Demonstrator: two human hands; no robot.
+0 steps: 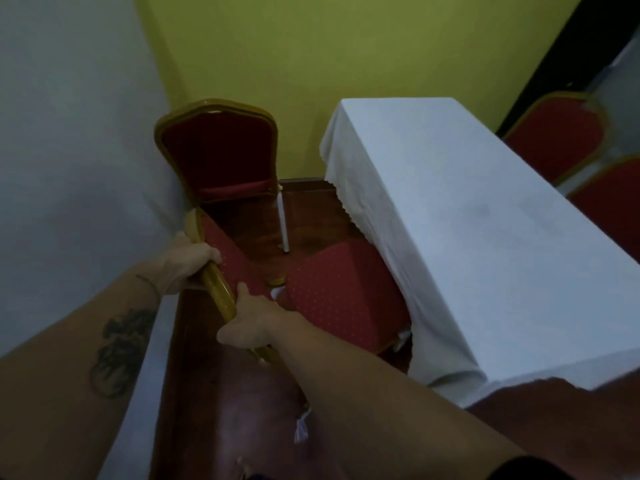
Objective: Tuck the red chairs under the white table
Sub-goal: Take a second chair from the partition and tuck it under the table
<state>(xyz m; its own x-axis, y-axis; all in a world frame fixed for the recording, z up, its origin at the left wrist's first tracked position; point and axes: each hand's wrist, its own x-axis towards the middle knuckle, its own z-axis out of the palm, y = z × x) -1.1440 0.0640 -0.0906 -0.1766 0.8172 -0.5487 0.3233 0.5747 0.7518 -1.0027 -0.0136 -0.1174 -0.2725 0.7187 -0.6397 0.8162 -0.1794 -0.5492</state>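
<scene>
A red chair with a gold frame (332, 299) stands in front of me, its seat partly under the hanging cloth of the white table (467, 230). My left hand (188, 263) and my right hand (251, 323) both grip the gold top rail of its backrest (216, 284). A second red chair (221, 150) stands farther off against the yellow wall, left of the table and apart from it. Across the table at the right edge, two more red chairs (557, 136) show partly.
A white wall (69, 150) runs close along my left. The yellow wall (346, 46) closes the far end. Dark wooden floor (311, 209) shows between the chairs and the table. A small white scrap (301, 427) lies on the floor near me.
</scene>
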